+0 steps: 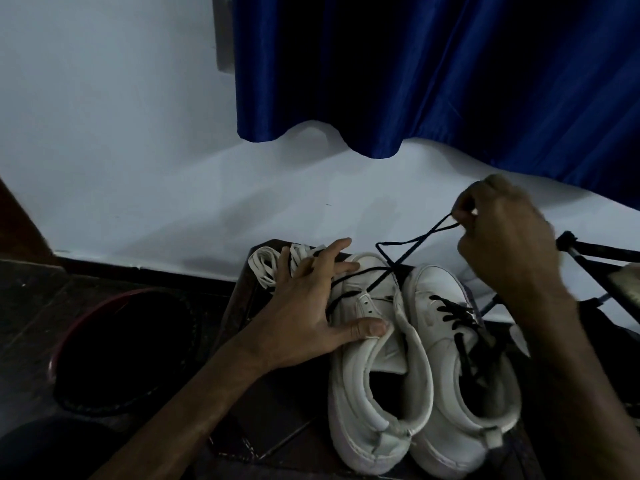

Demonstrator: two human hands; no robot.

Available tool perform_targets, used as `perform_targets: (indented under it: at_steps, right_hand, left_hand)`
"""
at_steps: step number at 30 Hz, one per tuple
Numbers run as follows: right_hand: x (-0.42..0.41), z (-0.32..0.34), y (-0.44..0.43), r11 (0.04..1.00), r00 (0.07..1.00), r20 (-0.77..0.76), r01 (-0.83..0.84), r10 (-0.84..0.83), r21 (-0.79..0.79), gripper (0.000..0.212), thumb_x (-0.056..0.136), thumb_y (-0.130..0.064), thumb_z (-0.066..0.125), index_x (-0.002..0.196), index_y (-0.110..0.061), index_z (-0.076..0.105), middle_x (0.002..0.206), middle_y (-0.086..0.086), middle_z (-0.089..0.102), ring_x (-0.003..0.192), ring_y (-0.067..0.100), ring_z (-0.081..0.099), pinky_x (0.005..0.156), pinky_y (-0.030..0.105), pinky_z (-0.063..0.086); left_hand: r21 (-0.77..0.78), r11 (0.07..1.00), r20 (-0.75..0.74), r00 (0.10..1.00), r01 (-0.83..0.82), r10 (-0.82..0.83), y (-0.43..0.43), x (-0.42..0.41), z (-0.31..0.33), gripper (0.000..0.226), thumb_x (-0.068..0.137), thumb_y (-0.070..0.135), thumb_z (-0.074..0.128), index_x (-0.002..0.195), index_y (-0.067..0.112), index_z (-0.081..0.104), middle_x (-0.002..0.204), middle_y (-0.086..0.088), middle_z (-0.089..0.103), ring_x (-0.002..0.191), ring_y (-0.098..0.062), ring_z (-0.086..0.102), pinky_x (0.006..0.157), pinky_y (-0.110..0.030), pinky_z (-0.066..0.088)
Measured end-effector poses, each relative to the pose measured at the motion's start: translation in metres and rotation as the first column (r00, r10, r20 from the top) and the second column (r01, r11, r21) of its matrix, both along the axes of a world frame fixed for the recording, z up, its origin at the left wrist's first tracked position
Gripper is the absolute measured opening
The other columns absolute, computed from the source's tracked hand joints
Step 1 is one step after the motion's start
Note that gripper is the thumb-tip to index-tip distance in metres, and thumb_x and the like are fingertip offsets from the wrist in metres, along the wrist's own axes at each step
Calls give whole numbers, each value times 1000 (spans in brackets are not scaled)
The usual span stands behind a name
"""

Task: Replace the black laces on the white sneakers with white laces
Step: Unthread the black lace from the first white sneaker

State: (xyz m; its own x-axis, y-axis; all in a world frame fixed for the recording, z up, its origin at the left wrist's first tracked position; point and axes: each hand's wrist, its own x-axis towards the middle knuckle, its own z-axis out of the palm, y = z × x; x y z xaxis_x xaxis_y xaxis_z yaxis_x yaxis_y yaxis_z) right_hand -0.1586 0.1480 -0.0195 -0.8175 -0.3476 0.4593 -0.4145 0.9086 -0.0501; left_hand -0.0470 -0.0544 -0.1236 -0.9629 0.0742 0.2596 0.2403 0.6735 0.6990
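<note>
On the dark stand (277, 410) near the camera sit two white sneakers side by side, toes pointing away toward the wall. The left hand (304, 306) lies spread wide over the left sneaker (377, 393), thumb against the top of the tongue and fingers reaching toward the toe. It grips nothing and seems to press the shoe down so that it stays put against the pull. The right hand (509, 237) is raised to the far right, fingertips pinching the black lace (403, 241), which runs up in slack lines from the front eyelets. Judging by the bare upper eyelets, this lace is mostly unthreaded, with only the lowest rows left to draw out. The right sneaker (438, 344) keeps its other black lace (453, 313) fully threaded, so that shoe is untouched. The white laces (266, 268) lie in a loose bundle at the far left corner of the stand, just beyond the left fingertips, within easy reach for rethreading. A dark round basin (121, 348) sits on the floor to the left, and a blue curtain (415, 64) hangs behind.
</note>
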Motion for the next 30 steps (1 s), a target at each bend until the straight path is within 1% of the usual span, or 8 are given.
perform_targets:
  at_steps: [4, 8, 13, 16, 20, 23, 26, 30]
  right_hand:
    - [6, -8, -14, 939, 856, 393, -338, 337, -69, 8, 89, -21, 68, 96, -22, 63, 101, -10, 55, 86, 6, 55, 76, 25, 47]
    - [14, -22, -35, 867, 718, 578, -497, 389, 35, 12, 85, -25, 73, 97, -25, 71, 98, -10, 57, 85, 2, 52, 77, 20, 44]
    - [20, -28, -42, 883, 794, 530, -440, 297, 165, 6, 85, -29, 69, 84, -27, 63, 94, -11, 56, 91, 10, 52, 76, 30, 40]
    - [19, -21, -33, 897, 926, 314, -308, 208, 315, 11, 88, -19, 58, 98, -20, 60, 105, -3, 55, 97, 18, 54, 86, 38, 46]
    - [0, -4, -1, 996, 1000, 30, -11, 8, 84, 14, 84, -3, 62, 94, -13, 62, 101, 2, 55, 84, 21, 54, 69, 37, 44]
    - [2, -10, -13, 987, 987, 71, -150, 147, 53, 4, 91, -13, 62, 91, -16, 62, 99, -2, 55, 83, 20, 57, 66, 34, 45]
    - [11, -18, -29, 915, 860, 329, -402, 389, -32, 4, 92, -22, 64, 94, -24, 65, 100, -9, 57, 87, 10, 57, 78, 38, 51]
    - [11, -22, -32, 875, 711, 601, -483, 365, 39, 16, 87, -24, 71, 103, -22, 72, 104, -11, 57, 90, 5, 53, 84, 29, 48]
  left_hand:
    - [15, 1000, 2, 1000, 0, 0, 1, -1, 1, 109, 64, 91, 45, 151, 39, 5, 145, 23, 45, 144, 5, 17, 117, -42, -21]
    - [22, 1000, 5, 1000, -3, 3, 3, -2, 1, 109, 64, 91, 45, 151, 38, 4, 145, 22, 46, 145, 3, 16, 118, -44, -19]
    - [23, 1000, 14, 1000, 1, -1, 1, 0, -1, 109, 65, 90, 47, 151, 39, 4, 145, 22, 46, 143, 8, 15, 118, -47, -17]
    - [15, 1000, 8, 1000, -4, 4, 2, -1, 0, 109, 63, 93, 43, 150, 40, 4, 144, 23, 47, 143, 6, 17, 118, -47, -17]
    - [-3, 1000, 7, 1000, 6, -6, 2, -1, 0, 110, 63, 94, 40, 150, 38, 5, 146, 26, 43, 144, 2, 19, 118, -49, -16]
    - [15, 1000, 9, 1000, -5, 4, 0, 0, -1, 109, 63, 94, 41, 150, 38, 6, 145, 25, 44, 144, 5, 17, 118, -49, -16]
    - [16, 1000, -1, 1000, -3, 3, 1, -1, -2, 109, 64, 92, 44, 151, 37, 6, 145, 23, 45, 144, 4, 17, 118, -48, -16]
    - [13, 1000, 1, 1000, 0, 0, 1, -1, -4, 108, 66, 90, 45, 151, 38, 5, 147, 21, 44, 145, 3, 17, 119, -47, -15]
